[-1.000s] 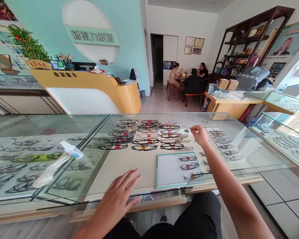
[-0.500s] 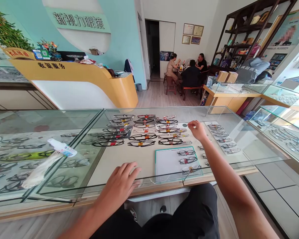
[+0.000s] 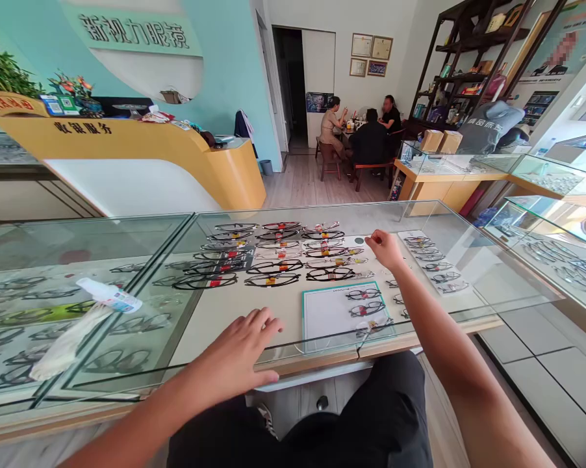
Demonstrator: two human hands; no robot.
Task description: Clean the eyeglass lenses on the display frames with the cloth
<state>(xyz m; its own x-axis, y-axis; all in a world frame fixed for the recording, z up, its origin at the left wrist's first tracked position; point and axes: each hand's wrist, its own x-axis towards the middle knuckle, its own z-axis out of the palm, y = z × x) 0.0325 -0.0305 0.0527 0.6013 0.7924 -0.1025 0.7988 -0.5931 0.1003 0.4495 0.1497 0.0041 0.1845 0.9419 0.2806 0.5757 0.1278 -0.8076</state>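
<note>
The person's left hand is over the near edge of the glass-topped counter, its fingers loosely bent and the thumb set apart, with nothing in its grasp. The right hand is farther out over the glass, its fingers curled in toward the thumb; whether it has hold of anything cannot be told, nor whether it touches the glass. Under the glass, beyond the left hand, glasses frames with coloured labels lie in three columns, the right-hand one ending near the right hand, and a grey disc lies just left of that hand. Nearer, between the forearms, a white board with a teal border carries three pairs along its right side. A white strip of glasses lies to the right. On the left, a white bottle rests beside a white cloth. Three people sit at the far side.
</note>
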